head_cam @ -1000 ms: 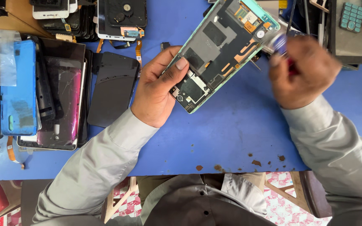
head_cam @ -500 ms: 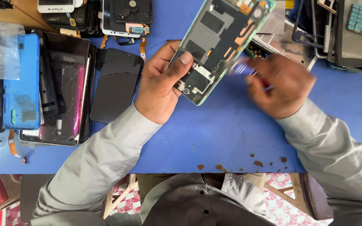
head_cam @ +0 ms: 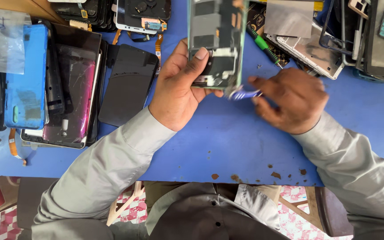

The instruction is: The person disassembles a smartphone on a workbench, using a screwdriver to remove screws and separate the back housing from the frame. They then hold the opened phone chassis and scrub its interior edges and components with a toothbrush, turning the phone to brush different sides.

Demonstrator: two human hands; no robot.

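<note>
While the left hand (head_cam: 178,91) holds an opened phone (head_cam: 215,42) upright above the blue worktop (head_cam: 227,142), its thumb lies across the lower part of the exposed inside and its fingers wrap behind the back. That grip is closed on the phone's bottom end, and the top of the phone runs out of the picture. The right hand (head_cam: 292,100) is pinched shut around a small blue and silver tool (head_cam: 242,94), whose tip sits at the phone's lower right corner; motion blur keeps me from telling whether tip and frame touch.

Judged by its look, the phone is thin, light and stiff along its length, with a pale green frame that gives the safest hold. The open face shows dark boards, metal shields and orange flat cables, which are likely delicate, so pressure belongs on the side rails and not on the parts. A thumb on the boards, as now, steadies it but risks bending a connector.

Left of the hands lie a black screen panel (head_cam: 127,84), a cracked pinkish screen (head_cam: 70,95) and a blue phone back (head_cam: 25,75). A green-handled tool (head_cam: 263,46) and more frames lie near the right hand.
</note>
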